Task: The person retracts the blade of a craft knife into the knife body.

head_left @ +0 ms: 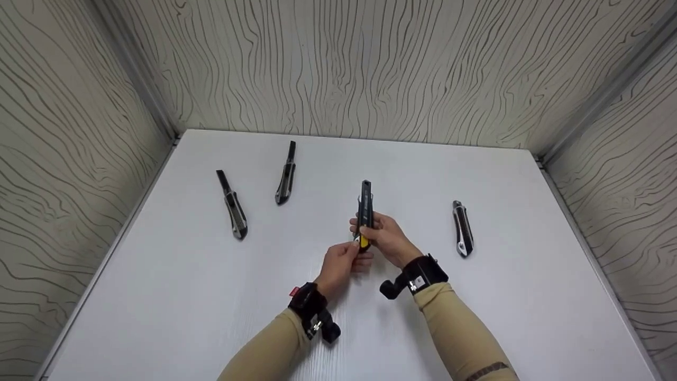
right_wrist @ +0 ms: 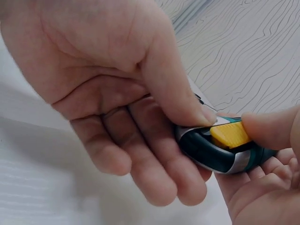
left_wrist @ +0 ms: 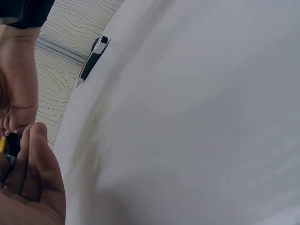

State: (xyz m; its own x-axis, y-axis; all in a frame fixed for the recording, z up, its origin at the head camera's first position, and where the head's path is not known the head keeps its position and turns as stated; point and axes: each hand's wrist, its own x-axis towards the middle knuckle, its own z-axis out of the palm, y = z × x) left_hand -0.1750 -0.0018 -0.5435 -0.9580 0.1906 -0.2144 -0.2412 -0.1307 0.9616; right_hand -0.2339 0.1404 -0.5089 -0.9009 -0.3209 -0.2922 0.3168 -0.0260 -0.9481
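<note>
In the head view my right hand (head_left: 391,241) grips a dark utility knife (head_left: 365,203) with its thumb on top and fingers curled underneath. A yellow part (head_left: 364,241) shows at the near end. My left hand (head_left: 341,262) pinches that end between thumb and index finger, its other fingers loosely extended. In the right wrist view the knife's rounded dark-and-silver end (right_wrist: 201,152) frames a ridged yellow piece (right_wrist: 229,134). The left thumb (right_wrist: 194,110) presses beside it and the right thumb (right_wrist: 272,124) touches it. Another dark strip appears to overlie the knife; where they separate is unclear.
Two grey-black utility knives, one knife (head_left: 236,214) and another knife (head_left: 286,180), lie left with dark blades extended. A third knife (head_left: 463,230) lies right, showing no long blade. The white table (head_left: 158,307) has patterned panels (head_left: 338,69) on several sides.
</note>
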